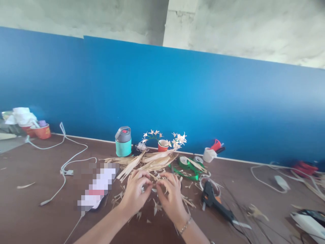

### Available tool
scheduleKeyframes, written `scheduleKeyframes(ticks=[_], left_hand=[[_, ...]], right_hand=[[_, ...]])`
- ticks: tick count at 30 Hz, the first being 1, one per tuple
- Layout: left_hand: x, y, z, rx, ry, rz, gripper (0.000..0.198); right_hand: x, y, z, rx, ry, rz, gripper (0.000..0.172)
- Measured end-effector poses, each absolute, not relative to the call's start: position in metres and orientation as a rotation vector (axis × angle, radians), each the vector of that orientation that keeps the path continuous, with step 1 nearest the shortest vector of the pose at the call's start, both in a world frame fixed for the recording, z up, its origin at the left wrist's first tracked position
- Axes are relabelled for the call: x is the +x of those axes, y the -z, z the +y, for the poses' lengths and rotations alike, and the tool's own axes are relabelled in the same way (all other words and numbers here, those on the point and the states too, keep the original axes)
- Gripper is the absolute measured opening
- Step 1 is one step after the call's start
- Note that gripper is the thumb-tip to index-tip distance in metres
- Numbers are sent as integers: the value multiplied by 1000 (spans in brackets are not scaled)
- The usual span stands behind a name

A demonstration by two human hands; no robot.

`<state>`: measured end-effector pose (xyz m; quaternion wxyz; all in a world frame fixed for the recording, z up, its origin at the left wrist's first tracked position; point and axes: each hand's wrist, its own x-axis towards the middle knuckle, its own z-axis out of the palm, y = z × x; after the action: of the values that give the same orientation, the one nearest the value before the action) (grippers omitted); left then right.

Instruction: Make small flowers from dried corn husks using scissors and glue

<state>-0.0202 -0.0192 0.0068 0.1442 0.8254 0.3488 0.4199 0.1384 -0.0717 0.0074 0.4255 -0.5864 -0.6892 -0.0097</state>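
My left hand (137, 190) and my right hand (169, 193) meet above the table, thumbs and forefingers pinched almost tip to tip. Whatever sits between the fingertips is too small to make out. Just beyond them lies a pile of dried pale husks (157, 160), with torn scraps scattered under and around both hands. A small star-shaped husk piece (156, 206) rests below the fingers. Behind the pile, a red cup (163, 145) bears stems with pale husk-like flowers (180, 138). A bracelet circles my right wrist.
A black glue gun (215, 203) lies right of my hands, near green ribbon (191, 171). Left are a blurred-out phone (98, 188) and white cables (73, 159). A teal-and-grey bottle (123, 144) and a white cup (209, 155) stand before the blue partition (162, 91).
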Motion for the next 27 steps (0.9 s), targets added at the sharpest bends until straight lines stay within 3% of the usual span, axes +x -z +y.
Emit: scheduleKeyframes(ticks=[14, 18, 20, 23, 27], left_hand=[[-26, -9, -28, 2794, -1484, 928, 16], [-26, -6, -16, 2491, -1339, 998, 9], [-24, -10, -13, 2183, -1265, 1014, 15], [-20, -24, -16, 1667, -1047, 1006, 24], [-12, -43, -19, 1171, -975, 814, 25]], right_hand=[[134, -11, -65, -1396, -660, -1392, 21], [164, -37, -67, -1784, -456, -1531, 24], [190, -51, -78, -2094, -184, -1566, 17], [229, -59, -102, -2594, 116, -1444, 26], [264, -37, -126, -2961, 49, -1293, 35]])
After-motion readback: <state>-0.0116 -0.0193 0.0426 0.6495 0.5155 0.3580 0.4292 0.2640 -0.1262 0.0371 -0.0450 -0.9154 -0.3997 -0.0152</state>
